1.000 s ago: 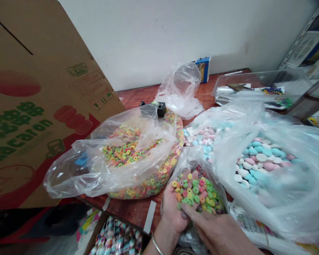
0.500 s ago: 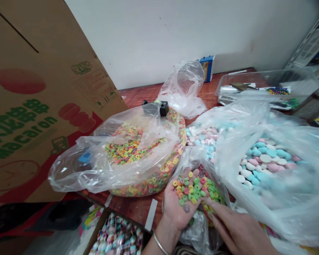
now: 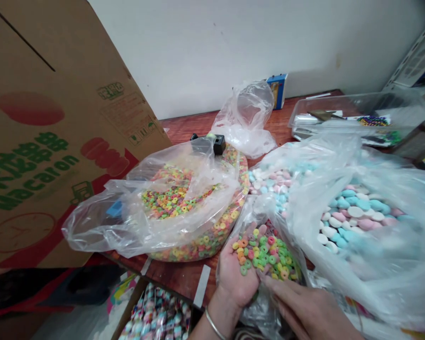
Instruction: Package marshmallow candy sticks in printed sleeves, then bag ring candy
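My left hand (image 3: 239, 278) is palm up with its fingers half buried. It cups a heap of colourful cereal rings (image 3: 264, 254), green, yellow, orange and red, at the mouth of a small clear plastic bag (image 3: 257, 311). With fingers drawn together, my right hand (image 3: 304, 302) reaches in from the right and its fingertips touch the edge of the heap; what they pinch, if anything, is hidden. Just left of my hands lies a large open clear bag of cereal rings (image 3: 198, 245). To the right spreads a big clear bag of pink, blue and white candies (image 3: 354, 212).
A tall cardboard box (image 3: 56, 141) stands at left. Behind are a small black device (image 3: 217, 144), a crumpled plastic bag (image 3: 248, 118), a blue box (image 3: 278, 91) and a clear tray (image 3: 343, 106). Below the table edge, a box holds wrapped beaded items (image 3: 159, 314).
My right fingertips have shifted slightly left and down along the heap. A greyish ring near the edge of my left palm no longer shows there. The bags have not moved noticeably.
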The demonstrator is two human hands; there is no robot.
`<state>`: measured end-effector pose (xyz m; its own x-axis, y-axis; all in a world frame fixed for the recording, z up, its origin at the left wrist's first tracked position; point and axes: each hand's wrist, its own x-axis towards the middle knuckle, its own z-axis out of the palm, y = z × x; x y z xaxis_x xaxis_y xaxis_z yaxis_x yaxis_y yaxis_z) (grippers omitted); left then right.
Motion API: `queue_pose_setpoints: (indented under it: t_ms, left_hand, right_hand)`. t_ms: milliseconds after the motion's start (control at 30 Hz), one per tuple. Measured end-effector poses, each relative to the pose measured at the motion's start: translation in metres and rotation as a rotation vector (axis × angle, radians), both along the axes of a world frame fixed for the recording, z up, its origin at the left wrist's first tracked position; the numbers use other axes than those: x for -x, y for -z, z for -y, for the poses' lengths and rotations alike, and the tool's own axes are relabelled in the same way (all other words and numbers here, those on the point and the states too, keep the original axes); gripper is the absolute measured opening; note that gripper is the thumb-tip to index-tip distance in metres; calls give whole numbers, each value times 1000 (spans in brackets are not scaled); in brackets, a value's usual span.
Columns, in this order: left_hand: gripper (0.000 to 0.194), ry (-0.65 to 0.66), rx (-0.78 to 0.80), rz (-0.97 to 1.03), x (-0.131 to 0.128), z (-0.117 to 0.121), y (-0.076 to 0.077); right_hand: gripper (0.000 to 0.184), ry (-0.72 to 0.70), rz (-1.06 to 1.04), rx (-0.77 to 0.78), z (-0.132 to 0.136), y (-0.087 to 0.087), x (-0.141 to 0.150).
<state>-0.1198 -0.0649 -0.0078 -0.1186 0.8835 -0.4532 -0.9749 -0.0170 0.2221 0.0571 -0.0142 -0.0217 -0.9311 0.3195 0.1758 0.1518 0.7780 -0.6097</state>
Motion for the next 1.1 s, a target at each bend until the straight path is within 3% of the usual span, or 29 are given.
queue_pose_setpoints:
  t_ms: [167, 300, 467, 667, 900, 1100]
  left_hand:
    - [44, -15, -18, -8, -2, 1, 3]
    - [42, -66, 8, -142, -4, 0, -6]
    - [42, -164, 43, -261, 4, 1, -15]
    - [47, -93, 10, -95, 4, 3, -6]
    - [49, -22, -40, -81, -4, 3, -4]
    - [49, -38, -24, -151, 5, 8, -5]
  right_hand:
    - [43, 48, -12, -7, -2, -4, 2]
    - [46, 58, -71, -30, -1, -4, 10]
    - [34, 109, 10, 7, 0, 4, 8]
    - [33, 214, -91, 27, -4, 2, 15]
    - [48, 239, -99, -13, -11, -4, 39]
    - [30, 299, -94, -16, -10, 3, 29]
